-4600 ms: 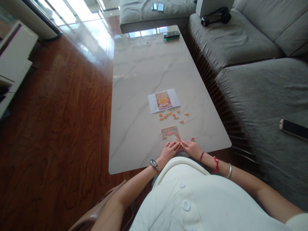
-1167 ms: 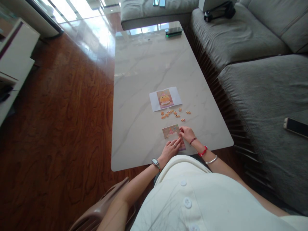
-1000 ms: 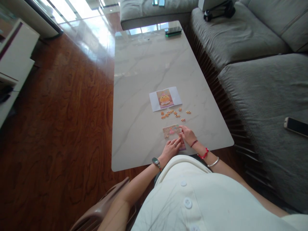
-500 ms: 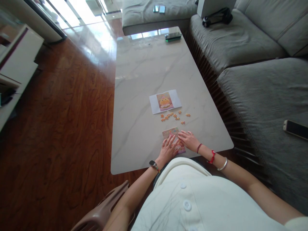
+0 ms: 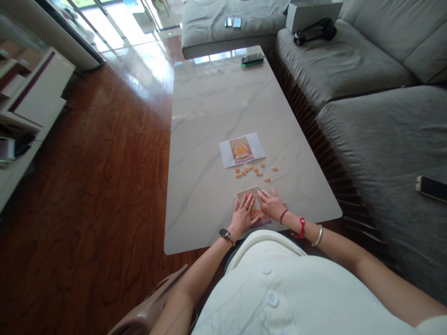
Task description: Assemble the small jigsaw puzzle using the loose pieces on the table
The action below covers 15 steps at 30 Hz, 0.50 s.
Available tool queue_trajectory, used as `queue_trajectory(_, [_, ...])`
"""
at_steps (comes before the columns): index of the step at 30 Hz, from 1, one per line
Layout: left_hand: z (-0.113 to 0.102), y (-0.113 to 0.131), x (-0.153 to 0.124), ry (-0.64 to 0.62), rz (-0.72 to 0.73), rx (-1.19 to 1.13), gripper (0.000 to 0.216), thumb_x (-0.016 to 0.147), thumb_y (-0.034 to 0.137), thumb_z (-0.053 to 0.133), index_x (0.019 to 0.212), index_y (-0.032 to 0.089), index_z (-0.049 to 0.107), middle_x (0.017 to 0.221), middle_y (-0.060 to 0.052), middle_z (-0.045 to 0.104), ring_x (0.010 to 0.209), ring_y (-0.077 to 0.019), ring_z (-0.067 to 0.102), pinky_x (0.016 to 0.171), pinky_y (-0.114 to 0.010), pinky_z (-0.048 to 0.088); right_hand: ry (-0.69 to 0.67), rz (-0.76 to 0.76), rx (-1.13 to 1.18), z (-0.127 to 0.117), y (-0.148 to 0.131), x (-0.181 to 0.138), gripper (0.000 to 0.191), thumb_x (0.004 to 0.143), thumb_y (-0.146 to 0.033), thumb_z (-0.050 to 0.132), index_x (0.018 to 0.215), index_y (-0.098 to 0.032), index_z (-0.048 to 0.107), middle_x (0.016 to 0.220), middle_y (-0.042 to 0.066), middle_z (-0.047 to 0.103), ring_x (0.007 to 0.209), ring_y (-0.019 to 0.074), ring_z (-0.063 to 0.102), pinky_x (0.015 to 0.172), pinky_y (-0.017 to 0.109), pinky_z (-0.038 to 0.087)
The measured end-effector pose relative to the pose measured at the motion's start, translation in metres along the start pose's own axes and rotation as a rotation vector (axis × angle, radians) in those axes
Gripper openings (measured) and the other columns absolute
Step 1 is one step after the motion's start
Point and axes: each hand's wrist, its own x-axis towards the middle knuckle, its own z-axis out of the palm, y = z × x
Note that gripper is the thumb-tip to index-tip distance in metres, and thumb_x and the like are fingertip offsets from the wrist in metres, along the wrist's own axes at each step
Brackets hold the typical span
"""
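Observation:
A partly assembled jigsaw puzzle (image 5: 248,191) lies flat near the front edge of the table, with a gap in its middle. My left hand (image 5: 242,215) rests over its left side, fingers spread. Across its right edge lies my right hand (image 5: 271,204), fingers stretched out and palm down. Both hands cover parts of the puzzle. Several loose orange puzzle pieces (image 5: 245,171) are scattered just beyond it. Behind them a white sheet with a printed picture (image 5: 240,150) of a yellow figure lies spread out.
The marble-look table (image 5: 199,200) has a dark device with a green edge (image 5: 252,59) at its far end. Grey sofas (image 5: 387,125) stand to the right, with a phone (image 5: 432,187) on one seat. A brown plastic stool (image 5: 153,302) is at the lower left.
My right hand has shifted slightly left over the puzzle's right side, and my left hand has moved a little. The whole view has tilted up slightly.

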Motion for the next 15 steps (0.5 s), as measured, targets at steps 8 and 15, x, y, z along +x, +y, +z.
queue_trajectory(8, [0.0019, -0.0051, 0.0026, 0.022, 0.033, -0.015, 0.078, 0.069, 0.059, 0.036, 0.131, 0.018, 0.012, 0.138, -0.006, 0.012, 0.126, -0.0252, 0.003, 0.101, -0.046, 0.006, 0.009, 0.039, -0.019, 0.0005, -0.0093, 0.0040, 0.038, 0.077, -0.015, 0.038, 0.113, -0.009, 0.048, 0.121, 0.016, 0.043, 0.110, 0.0260, 0.036, 0.090, 0.045, 0.028])
queue_trajectory(15, [0.0051, -0.0039, 0.0021, 0.053, 0.030, 0.015, 0.075, 0.071, 0.061, 0.030, 0.131, 0.021, 0.010, 0.138, -0.004, 0.014, 0.126, -0.0245, 0.004, 0.101, -0.046, 0.006, -0.013, 0.009, 0.010, -0.0071, -0.0012, 0.0019, 0.038, 0.080, -0.016, 0.035, 0.116, -0.009, 0.045, 0.120, 0.015, 0.044, 0.108, 0.0240, 0.037, 0.086, 0.042, 0.030])
